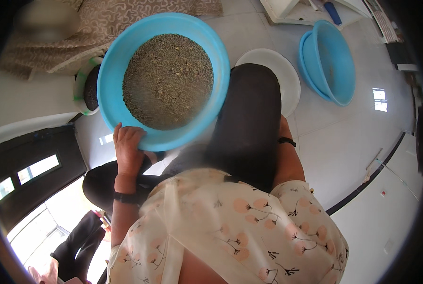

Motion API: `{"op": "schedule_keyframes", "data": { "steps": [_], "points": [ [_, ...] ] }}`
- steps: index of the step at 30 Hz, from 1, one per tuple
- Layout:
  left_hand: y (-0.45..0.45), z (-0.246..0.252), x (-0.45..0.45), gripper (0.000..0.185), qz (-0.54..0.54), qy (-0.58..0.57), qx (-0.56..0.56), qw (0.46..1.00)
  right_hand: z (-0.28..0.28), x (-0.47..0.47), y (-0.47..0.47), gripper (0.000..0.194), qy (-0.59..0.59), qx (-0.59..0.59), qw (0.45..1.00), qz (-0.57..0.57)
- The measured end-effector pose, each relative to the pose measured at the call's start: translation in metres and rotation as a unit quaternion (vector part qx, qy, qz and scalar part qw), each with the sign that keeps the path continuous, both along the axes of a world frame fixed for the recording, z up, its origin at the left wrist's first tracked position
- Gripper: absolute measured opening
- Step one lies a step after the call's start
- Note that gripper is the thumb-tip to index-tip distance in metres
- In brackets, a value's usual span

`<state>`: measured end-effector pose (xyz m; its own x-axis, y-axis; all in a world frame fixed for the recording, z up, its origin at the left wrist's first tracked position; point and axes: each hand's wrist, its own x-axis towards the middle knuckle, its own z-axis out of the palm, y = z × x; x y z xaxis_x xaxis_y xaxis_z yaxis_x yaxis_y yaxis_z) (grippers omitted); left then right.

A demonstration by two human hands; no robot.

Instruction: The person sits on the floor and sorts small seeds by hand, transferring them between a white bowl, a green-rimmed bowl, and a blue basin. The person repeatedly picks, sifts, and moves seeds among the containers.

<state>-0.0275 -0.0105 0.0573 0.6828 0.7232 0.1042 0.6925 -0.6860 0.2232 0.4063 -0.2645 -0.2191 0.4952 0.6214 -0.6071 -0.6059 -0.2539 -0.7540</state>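
Observation:
A wide light-blue plastic basin (108,81) is before me, to the left of my bent right leg. Small greenish-brown seeds or beans (168,81) with some paler bits spread over its bottom. My left hand (128,140) grips the near-left rim, its fingers curled over the edge. Only the back part of my right hand (284,126) shows, beside my right knee; the leg hides its fingers. It is nearest to a white round basin (293,85), partly covered by the knee.
Two nested blue basins (333,67) rest on the tiled floor (339,131) at right. A tub of dark grains (92,87) stands left of the basin, near a patterned cloth cover (105,21). A white stand (286,16) is at the back. Clothing-like dark fabric (78,245) appears at lower left.

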Motion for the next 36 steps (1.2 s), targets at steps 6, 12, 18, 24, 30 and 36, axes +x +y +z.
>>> {"op": "schedule_keyframes", "data": {
  "steps": [6,12,18,24,30,36],
  "points": [
    [0.000,-0.002,-0.001,0.030,-0.001,-0.020,0.011,1.000,0.004,0.015,0.019,0.050,0.135,0.030,0.990,-0.006],
    [-0.002,-0.004,-0.003,0.031,0.003,-0.041,0.011,0.999,0.044,0.016,0.039,0.042,0.068,-0.043,0.997,-0.014],
    [0.001,0.000,-0.001,0.032,0.001,-0.028,-0.010,1.000,0.139,-0.017,0.079,0.040,-0.229,-0.098,0.955,0.159],
    [0.003,0.033,0.008,0.040,-0.011,0.000,-0.152,0.988,0.141,-0.005,0.113,0.040,-0.204,-0.108,0.958,0.172],
    [0.021,0.058,0.014,0.042,0.028,-0.055,-0.310,0.949,0.084,0.025,0.124,0.040,-0.184,-0.094,0.959,0.192],
    [0.036,0.048,0.037,0.037,0.038,-0.087,-0.355,0.930,0.053,0.034,0.140,0.040,-0.158,-0.082,0.964,0.200]
  ]
}}
